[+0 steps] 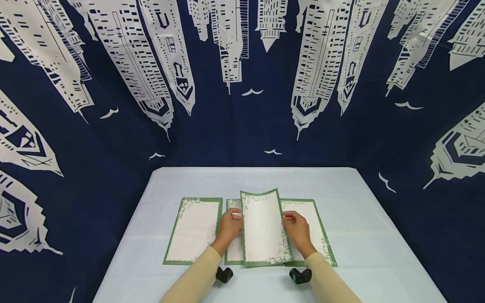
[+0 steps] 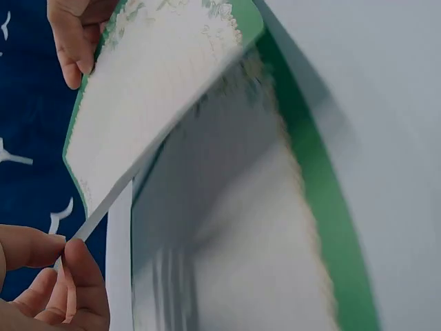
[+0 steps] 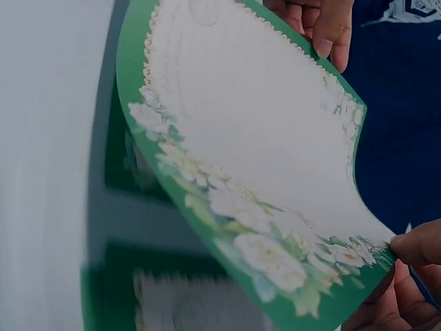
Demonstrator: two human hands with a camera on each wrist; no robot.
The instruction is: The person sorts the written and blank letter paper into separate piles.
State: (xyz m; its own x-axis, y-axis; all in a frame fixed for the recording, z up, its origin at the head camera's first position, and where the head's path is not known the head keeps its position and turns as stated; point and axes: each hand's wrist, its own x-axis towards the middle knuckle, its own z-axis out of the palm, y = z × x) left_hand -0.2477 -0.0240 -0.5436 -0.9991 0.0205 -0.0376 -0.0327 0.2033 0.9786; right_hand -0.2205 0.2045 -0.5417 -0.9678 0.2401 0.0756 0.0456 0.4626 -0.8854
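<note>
A sheet of stationery paper (image 1: 262, 229) with a green border and printed white flowers is raised over the table, bowed along its length. My left hand (image 1: 229, 228) pinches its left edge between thumb and fingers. On the opposite edge, my right hand (image 1: 298, 232) does the same; the right wrist view shows the thumb (image 3: 415, 245) on top of the paper. Beneath it lies a similar sheet (image 1: 233, 254), mostly covered. Another bordered sheet (image 1: 308, 210) lies to the right, partly behind my right hand.
A third flat sheet (image 1: 191, 231) lies on the left of the white table (image 1: 250, 179). Two small black devices (image 1: 224, 275) show near my wrists. Dark blue cloth (image 1: 231, 126) with white building prints hangs behind and at the sides.
</note>
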